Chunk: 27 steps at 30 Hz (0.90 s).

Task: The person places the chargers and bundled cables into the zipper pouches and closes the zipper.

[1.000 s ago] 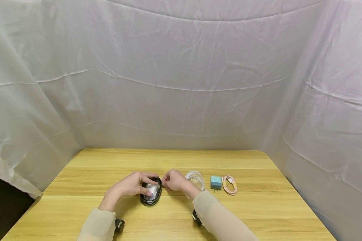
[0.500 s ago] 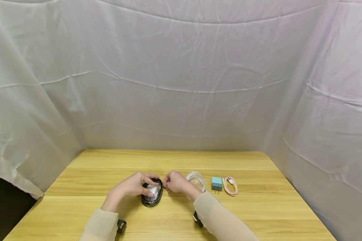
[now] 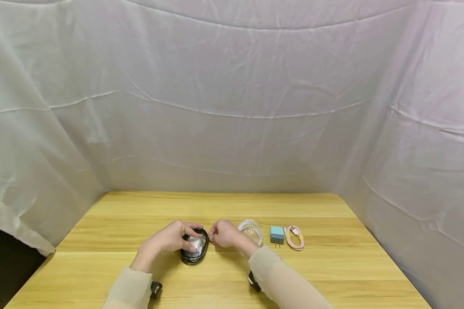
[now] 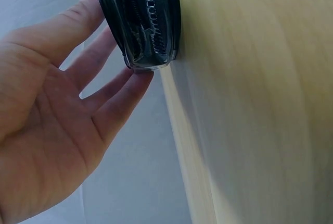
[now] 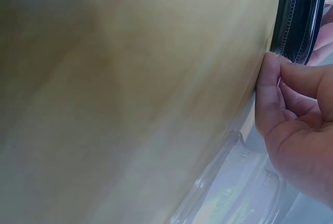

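A small oval zip pouch with a clear top and black trim lies on the table, left of centre. My left hand holds it from the left, thumb and fingers over its top and side. In the left wrist view, the black zipper teeth run along the side of the pouch. At the pouch's right side is my right hand. Its thumb and index fingertip pinch together against the zipper edge in the right wrist view, where the pouch shows at the top right. The zipper pull is hidden between those fingertips.
Right of the right hand lies a round clear plastic item with white edging, partly behind the wrist. Farther right are a blue plug charger with two prongs and a coiled pink cable. Grey-white cloth hangs around the wooden table.
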Motion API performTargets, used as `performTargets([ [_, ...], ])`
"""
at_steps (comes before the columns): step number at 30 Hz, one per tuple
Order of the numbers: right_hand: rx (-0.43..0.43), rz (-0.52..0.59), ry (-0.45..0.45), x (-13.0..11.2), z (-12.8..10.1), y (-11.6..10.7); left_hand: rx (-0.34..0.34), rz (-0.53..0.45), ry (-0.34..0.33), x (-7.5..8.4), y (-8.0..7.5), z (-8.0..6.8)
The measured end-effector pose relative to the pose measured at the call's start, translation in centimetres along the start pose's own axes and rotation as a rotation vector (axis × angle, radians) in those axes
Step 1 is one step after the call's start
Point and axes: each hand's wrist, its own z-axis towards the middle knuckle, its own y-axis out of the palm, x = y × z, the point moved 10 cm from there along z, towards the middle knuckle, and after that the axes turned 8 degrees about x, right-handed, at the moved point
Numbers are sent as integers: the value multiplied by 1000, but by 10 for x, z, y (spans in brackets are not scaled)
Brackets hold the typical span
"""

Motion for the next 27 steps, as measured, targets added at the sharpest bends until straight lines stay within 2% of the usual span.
performTargets([
  [11, 9, -57, -14, 0, -1, 0, 7, 4, -6, 0, 0, 0],
  [21, -3, -33, -2, 0, -5, -1, 10, 6, -12, 1, 0, -1],
  [27, -3, -68, -10, -2, -6, -1, 13, -3, -10, 1, -1, -1],
])
